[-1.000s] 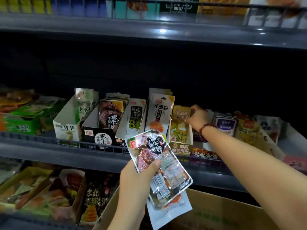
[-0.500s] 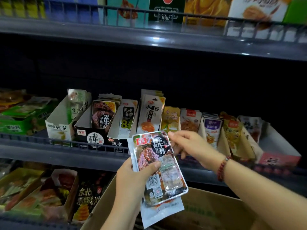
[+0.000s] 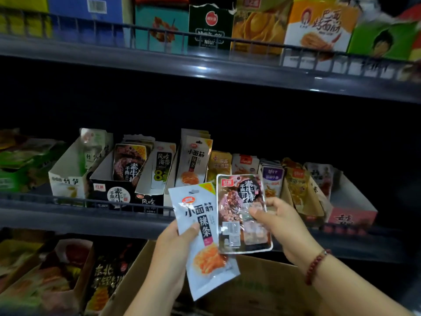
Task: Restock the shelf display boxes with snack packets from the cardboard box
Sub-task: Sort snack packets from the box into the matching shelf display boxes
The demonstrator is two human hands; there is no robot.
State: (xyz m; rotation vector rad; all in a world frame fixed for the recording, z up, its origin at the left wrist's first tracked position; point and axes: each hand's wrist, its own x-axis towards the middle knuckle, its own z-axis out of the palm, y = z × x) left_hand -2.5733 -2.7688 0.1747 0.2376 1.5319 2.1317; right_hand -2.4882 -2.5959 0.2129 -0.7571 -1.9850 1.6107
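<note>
1. Nearest the camera, the cardboard box (image 3: 257, 290) is sitting open below the hands, low in the view; what is left inside it is hidden behind the packets and arms.
2. The left hand (image 3: 175, 247) is gripping the white packet (image 3: 205, 236), thumb pressed across its front face and fingers curled behind, so the packet is standing nearly upright, tilted slightly left.
3. The right hand (image 3: 280, 222), a beaded bracelet (image 3: 315, 266) on its wrist, is pinching the dark clear-window packet (image 3: 241, 213) by its right edge, thumb in front. This packet is overlapping the white one's right edge, in front of it.
4. Judging from this, the step in hand is sorting: the two flavours are being parted, one to each hand, ahead of placing.
5. Beyond the hands, on the middle shelf (image 3: 91, 221), the display boxes are standing in a row behind a wire rail. The black display box (image 3: 114, 190) is showing the same dark packet design, and the tall white stack (image 3: 196, 160) just right of it is matching the white packet.
6. The next move is probably calling for the right hand to carry its packet up and leftward, over the rail, and slide it upright into the black box; the reach would be crossing above the left hand, so the white packet should be kept low.
</note>
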